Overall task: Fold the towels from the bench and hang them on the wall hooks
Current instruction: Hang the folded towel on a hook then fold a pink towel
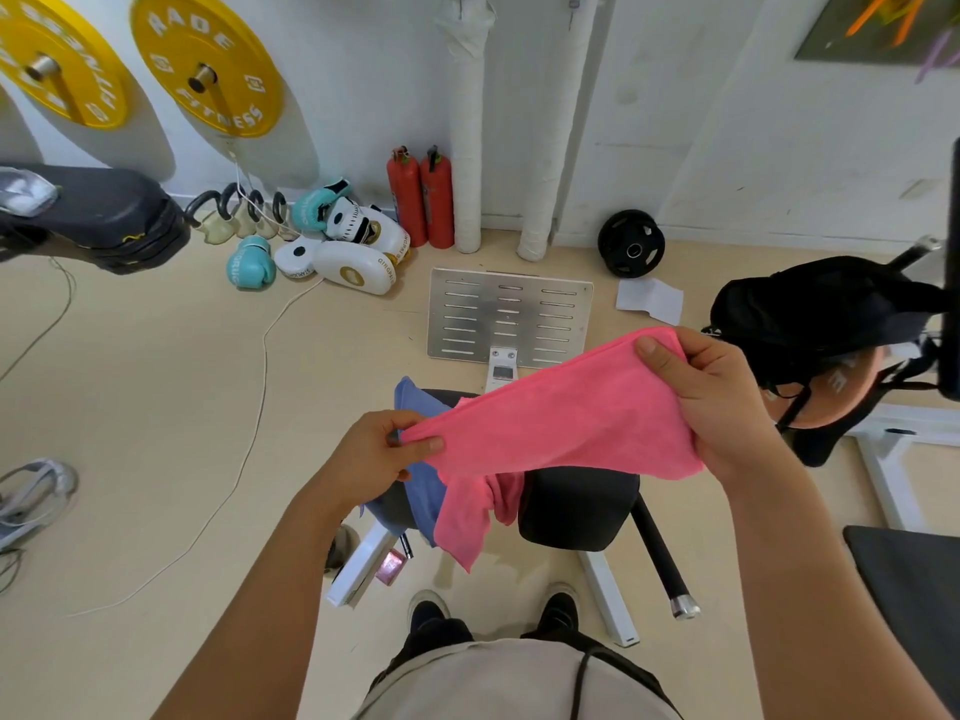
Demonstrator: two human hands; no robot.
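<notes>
A pink towel [561, 423] is stretched in the air between both hands, above the black padded bench [576, 506]. My left hand [379, 454] pinches its left end. My right hand [722, 402] grips its upper right end, held higher. A loose part of the pink towel hangs down over the bench. A blue towel [415, 402] lies on the bench under my left hand, partly hidden. Two metal hooks [571, 7] show on the white wall at the top.
A slotted metal footplate [509, 317] lies on the floor beyond the bench. Boxing gloves [343, 236], two red fire extinguishers [421, 197] and a black weight plate [630, 244] sit by the wall. A black bag [815, 314] rests on equipment at right. A white cable [260, 387] runs across the floor.
</notes>
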